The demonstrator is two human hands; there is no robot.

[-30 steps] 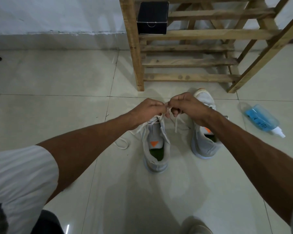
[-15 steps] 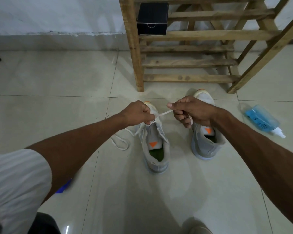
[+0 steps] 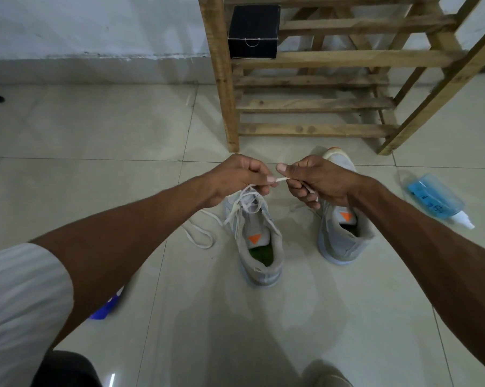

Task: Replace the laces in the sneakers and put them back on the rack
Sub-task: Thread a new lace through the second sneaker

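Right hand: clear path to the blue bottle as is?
Probably yes, once freed. The bottle lies alone on the floor, right of the right hand, with nothing between. But that hand's grip is shut on the lace.

Two grey sneakers stand on the floor in front of the wooden rack (image 3: pixel 333 60): one (image 3: pixel 259 241) directly before its left post, the other (image 3: pixel 343 230) to the right of the first. One white lace (image 3: pixel 244 203) shows. One black box (image 3: pixel 254 32) sits on the rack. One blue bottle (image 3: pixel 438 201) lies right of the rack's front foot. Two hands, left (image 3: pixel 235 178) and right (image 3: pixel 316 181), meet before the rack.
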